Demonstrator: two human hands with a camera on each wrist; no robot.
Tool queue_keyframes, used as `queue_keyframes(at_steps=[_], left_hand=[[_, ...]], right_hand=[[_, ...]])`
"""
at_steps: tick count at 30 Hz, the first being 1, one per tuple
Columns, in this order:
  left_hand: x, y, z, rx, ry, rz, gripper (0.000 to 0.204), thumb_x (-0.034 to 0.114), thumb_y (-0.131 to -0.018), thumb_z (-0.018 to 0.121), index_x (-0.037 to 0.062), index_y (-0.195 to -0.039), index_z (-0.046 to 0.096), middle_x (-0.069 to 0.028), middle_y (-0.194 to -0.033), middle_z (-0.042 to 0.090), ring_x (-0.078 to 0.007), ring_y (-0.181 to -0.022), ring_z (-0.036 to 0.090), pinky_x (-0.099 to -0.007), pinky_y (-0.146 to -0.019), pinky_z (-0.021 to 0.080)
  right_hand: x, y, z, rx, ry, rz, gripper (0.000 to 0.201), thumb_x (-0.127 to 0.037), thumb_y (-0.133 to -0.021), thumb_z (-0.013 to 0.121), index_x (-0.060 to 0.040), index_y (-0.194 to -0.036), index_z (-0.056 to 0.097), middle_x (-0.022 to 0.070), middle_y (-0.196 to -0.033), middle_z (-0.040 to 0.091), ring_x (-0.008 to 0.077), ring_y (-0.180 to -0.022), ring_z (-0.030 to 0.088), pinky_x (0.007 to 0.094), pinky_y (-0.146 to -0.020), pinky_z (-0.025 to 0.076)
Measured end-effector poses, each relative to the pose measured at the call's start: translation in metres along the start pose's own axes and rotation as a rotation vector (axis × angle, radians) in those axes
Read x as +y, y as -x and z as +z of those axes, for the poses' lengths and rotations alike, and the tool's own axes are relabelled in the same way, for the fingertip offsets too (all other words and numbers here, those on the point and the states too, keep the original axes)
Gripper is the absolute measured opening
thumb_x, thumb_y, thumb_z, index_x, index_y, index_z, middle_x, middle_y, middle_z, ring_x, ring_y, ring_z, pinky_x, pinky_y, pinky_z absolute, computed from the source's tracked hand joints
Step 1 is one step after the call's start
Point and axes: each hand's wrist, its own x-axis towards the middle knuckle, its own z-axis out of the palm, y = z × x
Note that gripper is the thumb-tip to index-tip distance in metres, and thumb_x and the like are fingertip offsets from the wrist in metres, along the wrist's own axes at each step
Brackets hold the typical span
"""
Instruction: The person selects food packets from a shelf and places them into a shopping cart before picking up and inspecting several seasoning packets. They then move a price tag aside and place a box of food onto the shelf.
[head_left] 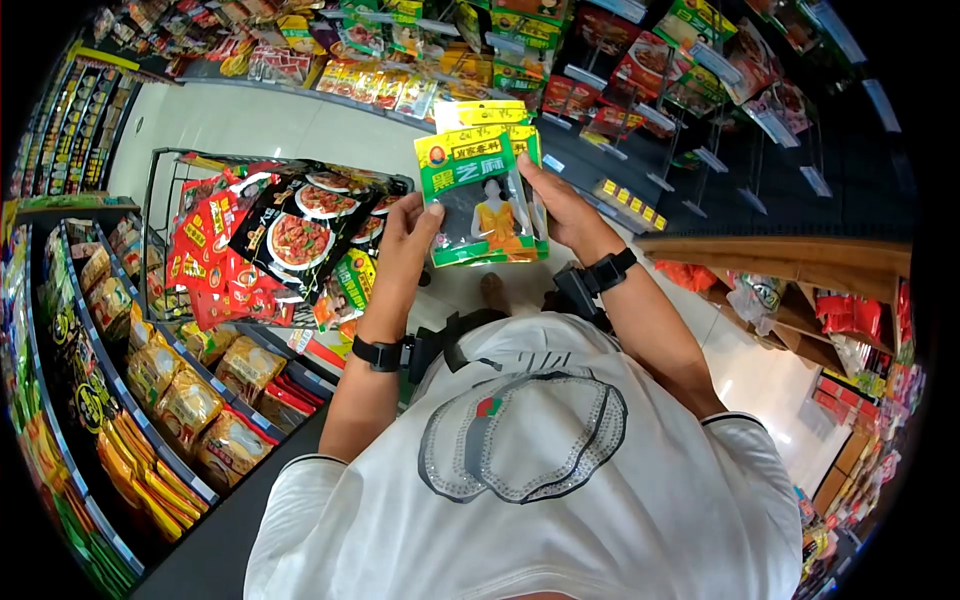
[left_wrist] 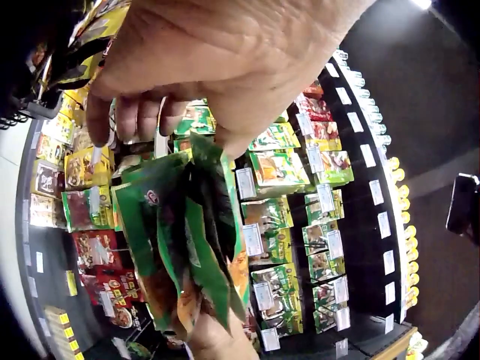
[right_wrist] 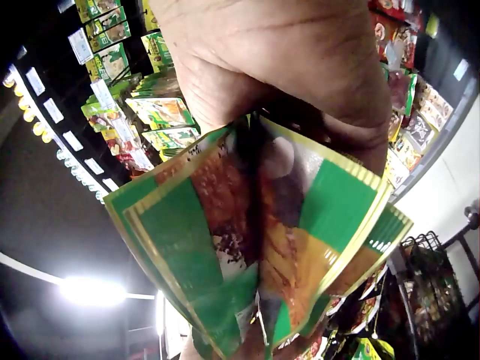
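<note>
Several green and yellow packets of black sesame (head_left: 465, 205) are held up in front of the chest, stacked with their tops slightly staggered. My left hand (head_left: 405, 245) pinches their left edge, its thumb on the front packet. On the opposite side, my right hand (head_left: 568, 205) grips the stack with the thumb near the upper right edge. The left wrist view shows the packets (left_wrist: 180, 240) edge-on and fanned apart below the left hand (left_wrist: 225, 67). Seen from the right wrist, the packets (right_wrist: 330, 202) spread below the right hand (right_wrist: 285, 60), whose fingers are partly hidden behind them.
A wire shopping cart (head_left: 160, 235) at the left carries red bags (head_left: 215, 250) and a black bag with food pictures (head_left: 310, 220). Hanging packets (head_left: 640, 70) line the rack ahead. Shelves of bagged goods (head_left: 185, 400) stand at lower left, a wooden shelf (head_left: 790, 255) at right.
</note>
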Motion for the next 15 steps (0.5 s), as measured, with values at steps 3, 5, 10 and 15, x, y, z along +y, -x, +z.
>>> queue_keyframes(at_steps=[3,5,10,15], left_hand=[[0.006,0.001,0.01,-0.052,0.041,-0.051,0.054,0.032,-0.098,0.063,-0.0005,-0.138,0.046,-0.0071,-0.122,0.06,-0.0124,-0.11,0.056,-0.0269,-0.096,0.045],[0.001,0.0,0.008,-0.114,0.121,-0.086,0.056,0.033,-0.098,0.063,-0.0002,-0.14,0.045,-0.0075,-0.126,0.06,-0.013,-0.112,0.057,-0.0273,-0.097,0.046],[-0.017,0.0,0.007,-0.17,0.337,-0.147,0.049,0.028,-0.099,0.06,0.0013,-0.139,0.048,-0.0041,-0.126,0.061,-0.0134,-0.11,0.06,-0.0294,-0.095,0.049],[-0.012,0.01,-0.001,-0.181,0.351,-0.233,0.048,0.025,-0.098,0.062,0.002,-0.138,0.048,-0.0044,-0.124,0.062,-0.0124,-0.109,0.061,-0.0308,-0.094,0.051]], right_hand=[[0.002,0.001,0.007,-0.049,-0.019,-0.052,0.049,-0.045,-0.101,0.053,-0.007,-0.132,0.055,0.0063,-0.124,0.062,0.0134,-0.101,0.063,0.028,-0.081,0.055],[0.006,-0.004,-0.002,-0.118,0.002,-0.005,0.049,-0.044,-0.102,0.052,-0.0071,-0.134,0.054,0.0059,-0.123,0.064,0.0136,-0.105,0.063,0.0285,-0.086,0.054],[0.006,0.004,0.018,-0.094,0.068,0.096,0.052,-0.047,-0.103,0.047,-0.006,-0.136,0.052,0.0078,-0.123,0.064,0.016,-0.111,0.063,0.0342,-0.093,0.054],[0.007,-0.005,0.025,-0.127,0.19,0.181,0.06,-0.054,-0.102,0.045,-0.0063,-0.139,0.048,0.0099,-0.126,0.063,0.0184,-0.11,0.064,0.0359,-0.09,0.056]])
